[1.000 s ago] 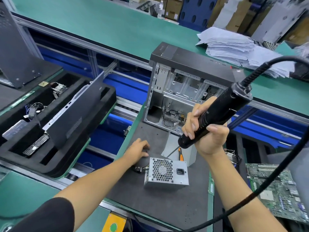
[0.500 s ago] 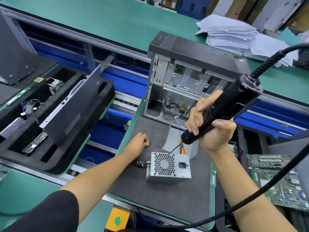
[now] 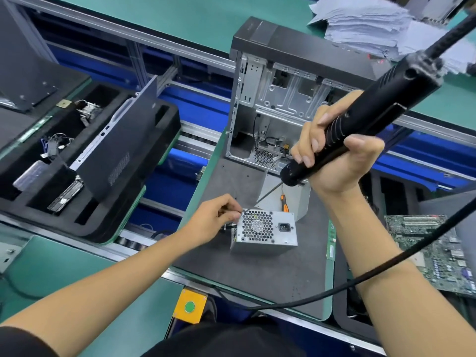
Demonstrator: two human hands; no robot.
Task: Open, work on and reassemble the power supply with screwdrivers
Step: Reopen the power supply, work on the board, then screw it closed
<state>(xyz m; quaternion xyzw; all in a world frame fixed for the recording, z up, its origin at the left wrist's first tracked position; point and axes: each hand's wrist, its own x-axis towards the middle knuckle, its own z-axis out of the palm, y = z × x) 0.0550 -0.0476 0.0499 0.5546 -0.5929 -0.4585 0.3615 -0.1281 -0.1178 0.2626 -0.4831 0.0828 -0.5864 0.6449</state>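
A worker's left hand grips the power supply at its top-left corner, steadying it on the grey desk near its middle, while the right hand clenches an electric screwdriver, its bit angled down toward the casing's upper edge.

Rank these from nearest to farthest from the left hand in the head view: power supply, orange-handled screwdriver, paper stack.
1. power supply, touching the left hand, on its right
2. orange-handled screwdriver, behind the supply
3. paper stack, far bench, top right
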